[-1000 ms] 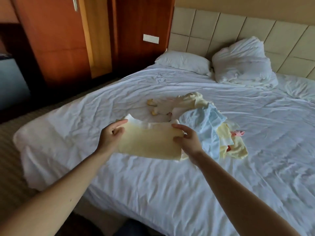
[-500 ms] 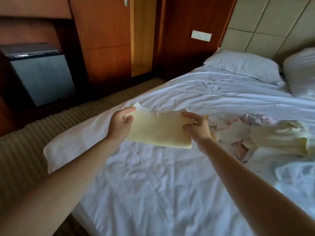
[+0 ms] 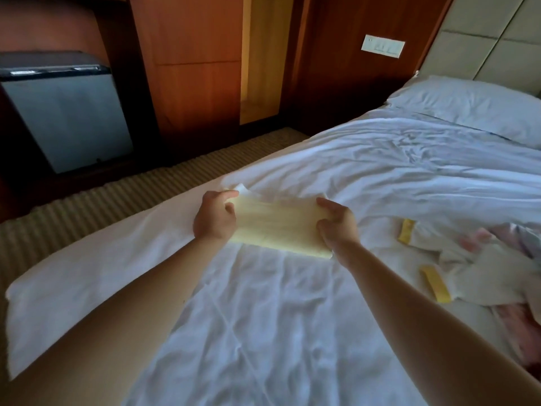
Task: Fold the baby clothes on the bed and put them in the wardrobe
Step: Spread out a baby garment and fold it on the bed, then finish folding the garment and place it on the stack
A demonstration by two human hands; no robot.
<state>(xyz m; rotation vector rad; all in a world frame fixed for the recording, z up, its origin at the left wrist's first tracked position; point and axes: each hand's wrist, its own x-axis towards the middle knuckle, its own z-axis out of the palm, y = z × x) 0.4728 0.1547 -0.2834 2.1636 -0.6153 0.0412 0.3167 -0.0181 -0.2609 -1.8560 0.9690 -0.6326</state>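
Folded garment (image 3: 278, 227), pale yellow, flat rectangle, white edge

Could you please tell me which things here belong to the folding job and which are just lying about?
Job: folded yellow garment, held by left hand and right hand; unfolded clothes pile; wardrobe; bed.
Lying about: pillow; mini fridge; wall switch.

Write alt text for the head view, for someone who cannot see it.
A person's left-hand grip and right-hand grip hold a folded pale-yellow garment by its ends over a white bed. At the right lie unfolded baby clothes; beyond stands a wooden wardrobe.
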